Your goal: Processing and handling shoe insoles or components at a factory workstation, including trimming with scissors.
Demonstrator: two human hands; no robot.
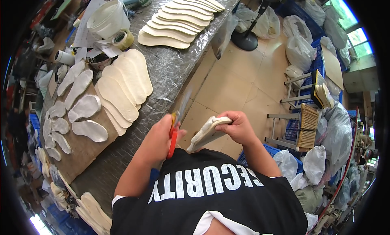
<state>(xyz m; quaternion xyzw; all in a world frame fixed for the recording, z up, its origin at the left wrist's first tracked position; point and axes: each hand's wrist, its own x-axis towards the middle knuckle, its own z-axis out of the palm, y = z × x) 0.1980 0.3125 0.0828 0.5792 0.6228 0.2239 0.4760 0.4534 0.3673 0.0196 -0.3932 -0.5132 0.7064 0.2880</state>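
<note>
My left hand (157,138) is wrapped round a pair of scissors (173,142) with red handles. The blades point up and away from me, smeared a little by motion. In front of my chest, my right hand (240,130) grips a thick cream shoe insole (207,132) by its far end, thumb on top. A fluffy white edge shows along it; whether it is one piece or several layered together I cannot tell. The scissors are to the left of the insole, apart from it.
On the grey film-covered table (162,68) lie fanned cream insoles (124,86), another row (178,21) farther off, and silvery insoles (87,107) on a brown board (81,157). A white bucket (106,19) and tape roll (122,39) stand behind. Rightward are a fan base (244,40), metal rack (284,129) and plastic bags (339,127).
</note>
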